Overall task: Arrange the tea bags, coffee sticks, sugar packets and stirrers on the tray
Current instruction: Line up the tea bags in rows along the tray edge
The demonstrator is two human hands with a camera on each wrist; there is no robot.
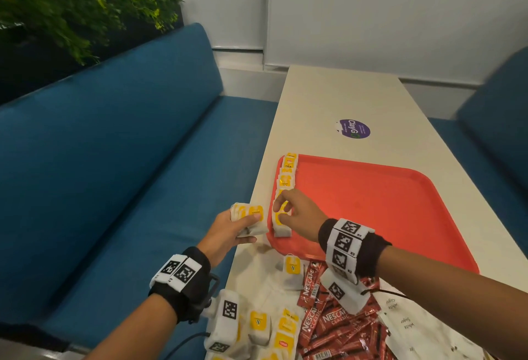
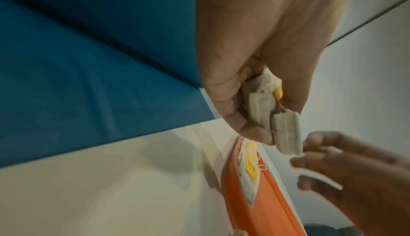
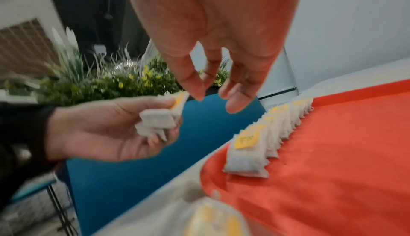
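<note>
Left hand (image 1: 228, 228) held just off the left edge of the long cream worktop (image 1: 328, 97), above the blue upholstered bench seat (image 1: 114, 159). Its grip is closed round a small bundle of white paper tea bags with yellow tags (image 1: 248, 218), thumb on top and fingers curled beneath; the left wrist view shows the held bags pinched between thumb and fingers.

Right hand (image 1: 300, 212) hangs over the near left corner of the red plastic tray (image 1: 400, 202). Fingers (image 3: 235, 99) point down, loosely spread and apart at the tips; the right wrist view shows nothing between them. They are just above the row of white tea bags with yellow tags (image 1: 284, 188), which runs along the tray's left edge, bags overlapping one another from far end to near corner.

Near edge of the worktop, outside the tray: loose white tea bags (image 1: 291, 271), a heap of red Nescafe coffee sticks (image 1: 337, 328) to their right, and white sugar packets (image 1: 405, 328) further right. A round purple sticker (image 1: 354, 129) lies beyond the tray. Green leafy plant (image 1: 71, 8) behind the bench.
</note>
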